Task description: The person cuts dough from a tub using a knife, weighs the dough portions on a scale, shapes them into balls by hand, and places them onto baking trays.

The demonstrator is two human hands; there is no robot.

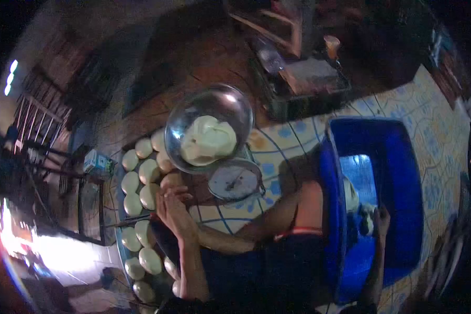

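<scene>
My left hand point(172, 205) is at the right edge of a tray point(121, 209) of pale dough balls point(148, 171). Its fingers are stretched out close to one ball, and nothing shows gripped in them. Deep in a blue bin point(411, 209), my right hand point(383, 221) is dark and blurred beside a small pale piece point(368, 221); whether it grips the piece is unclear. Another pale lump point(350, 196) lies by the bin's left wall. A metal bowl point(227, 99) with a large dough mass point(209, 140) rests on a dial scale point(235, 181).
A dark crate point(298, 107) with a flat pale item stands beyond the bowl, with a cup point(331, 46) behind it. A small box point(97, 163) sits left of the tray. My bent leg point(310, 206) lies between scale and bin, on a patterned tiled floor point(392, 107).
</scene>
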